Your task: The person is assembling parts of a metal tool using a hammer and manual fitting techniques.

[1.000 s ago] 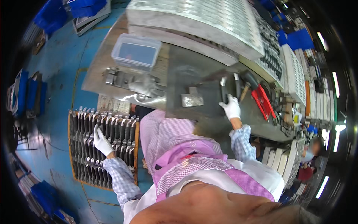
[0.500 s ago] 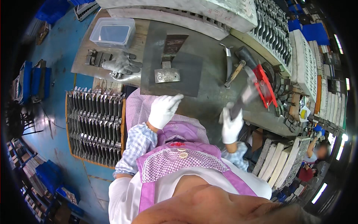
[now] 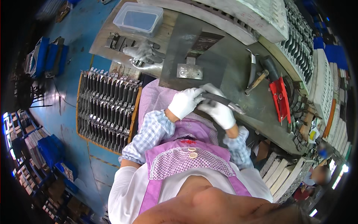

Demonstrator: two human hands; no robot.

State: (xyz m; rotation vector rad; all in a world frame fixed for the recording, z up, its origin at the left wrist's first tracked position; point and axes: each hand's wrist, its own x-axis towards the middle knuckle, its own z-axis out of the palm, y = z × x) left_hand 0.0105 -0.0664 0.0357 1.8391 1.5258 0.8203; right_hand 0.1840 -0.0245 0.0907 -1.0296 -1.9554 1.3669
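In front of my apron, both white-gloved hands meet at a curved dark grey strip (image 3: 220, 99) with a bright metal end. My left hand (image 3: 184, 103) has its fingers closed at the strip's left end. My right hand (image 3: 220, 112) wraps round the middle, and the metal end sticks out to the right. Just beyond the hands, a small metal block with two holes (image 3: 190, 71) is fixed on the bench, with a dark upright plate (image 3: 206, 44) behind it. A similar curved strip (image 3: 253, 69) lies on the bench to the right.
A wooden-handled hammer (image 3: 257, 81) and a red metal piece (image 3: 279, 100) lie at right. A grey glove (image 3: 144, 52) and a clear plastic box (image 3: 138, 18) are at left. An orange-edged tray (image 3: 135, 118) of several strips stands left; white racks (image 3: 238, 18) line the back.
My right hand has come left with the strip, from beside the red piece to my left hand, which now grips it too. The whole view has shifted and turned a little.
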